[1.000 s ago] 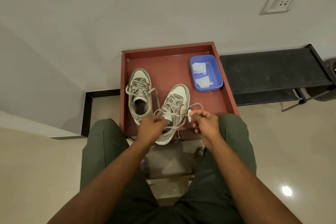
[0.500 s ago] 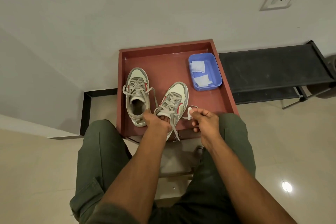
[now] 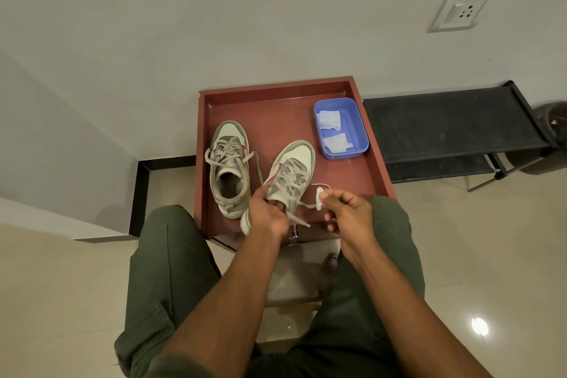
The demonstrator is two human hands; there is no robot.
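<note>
Left hand now on one sneaker of two; right hand's single wipe.

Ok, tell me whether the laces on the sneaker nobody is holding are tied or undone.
Undone: the unheld sneaker shows no bow, and its lace ends trail loose over its sides onto the red tray.

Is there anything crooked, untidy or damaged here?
The sneaker that the left hand grips lies slanted, not parallel to the other sneaker in the red tray. Both have loose laces trailing on the tray. The right hand pinches a white wipe. No spill or damage shows.
</note>
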